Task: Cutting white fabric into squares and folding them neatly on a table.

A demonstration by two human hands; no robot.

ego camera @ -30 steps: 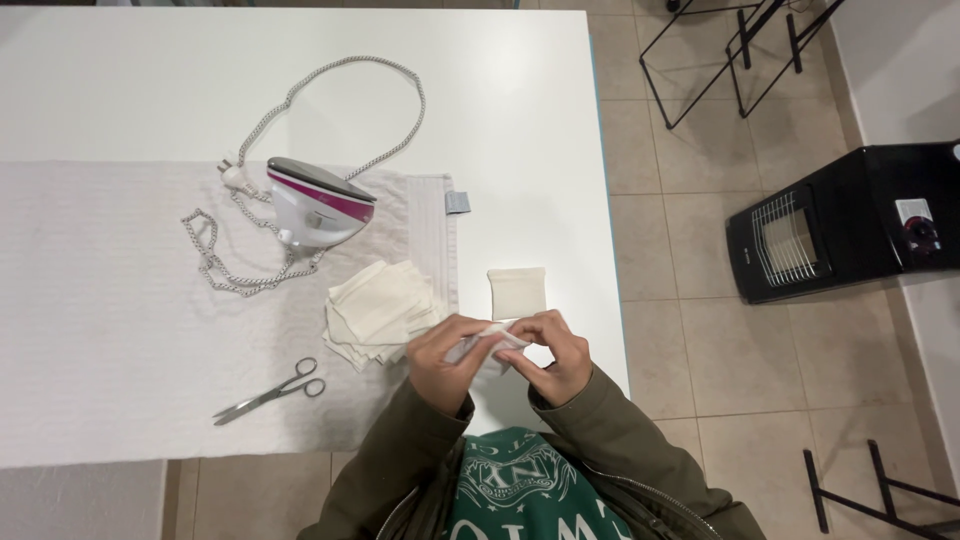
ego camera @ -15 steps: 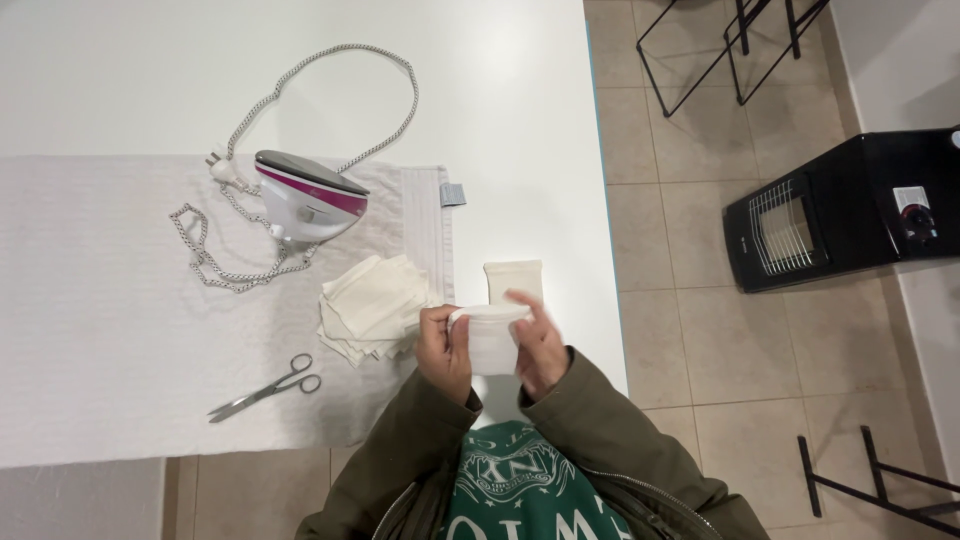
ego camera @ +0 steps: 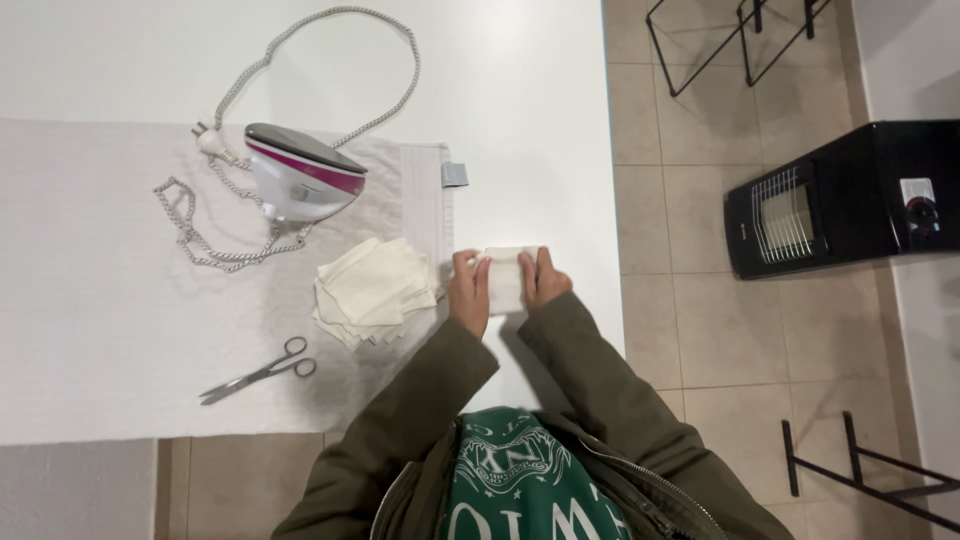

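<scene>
My left hand [ego camera: 468,293] and my right hand [ego camera: 542,278] grip the two sides of a small folded cream cloth square [ego camera: 506,280], holding it flat on the white table [ego camera: 520,120], over the spot where another folded square lay. A loose pile of cream cloth squares [ego camera: 373,289] sits just left of my left hand, on the white towel [ego camera: 100,300].
A white and pink iron [ego camera: 300,184] with its braided cord [ego camera: 300,60] stands on the towel behind the pile. Scissors [ego camera: 258,372] lie near the towel's front edge. Right of the table is tiled floor with a black heater [ego camera: 840,200] and black metal frames [ego camera: 730,40].
My hands moved forward from near my chest and set the folded square down onto the table, on top of the earlier folded piece.
</scene>
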